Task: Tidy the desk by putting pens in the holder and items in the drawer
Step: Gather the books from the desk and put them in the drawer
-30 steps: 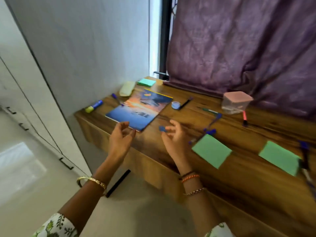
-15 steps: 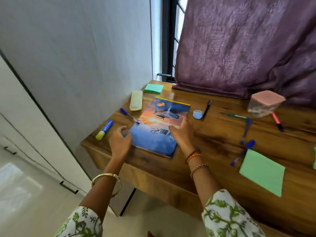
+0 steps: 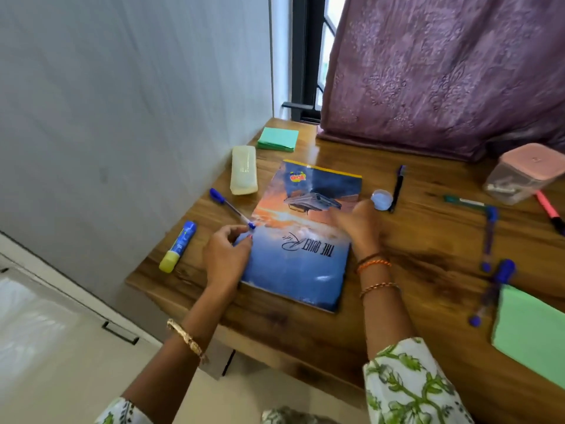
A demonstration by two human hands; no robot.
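A notebook (image 3: 301, 255) with a blue and orange cover lies on the wooden desk (image 3: 412, 258). My left hand (image 3: 224, 260) pinches its left edge, right beside the tip of a blue pen (image 3: 231, 207). My right hand (image 3: 356, 223) is blurred and rests spread over the notebook's right side, holding nothing. More pens lie to the right: a black pen (image 3: 397, 188), a green pen (image 3: 464, 202), two blue pens (image 3: 489, 237) (image 3: 492, 290) and a pink marker (image 3: 549, 211). A clear container with a pink lid (image 3: 526, 172) stands at the back right.
A glue stick (image 3: 179, 246) lies near the desk's left corner. A pale case (image 3: 243, 169) and a green sticky pad (image 3: 277, 139) sit by the wall. A small round blue lid (image 3: 381, 199) lies by the black pen, green paper (image 3: 532, 332) at right. White cabinet (image 3: 61, 332) stands left.
I have leaned closer to the desk. Both hands went from hovering at the desk's front edge onto the notebook. My left hand now pinches its left edge and my right hand has slid further up.
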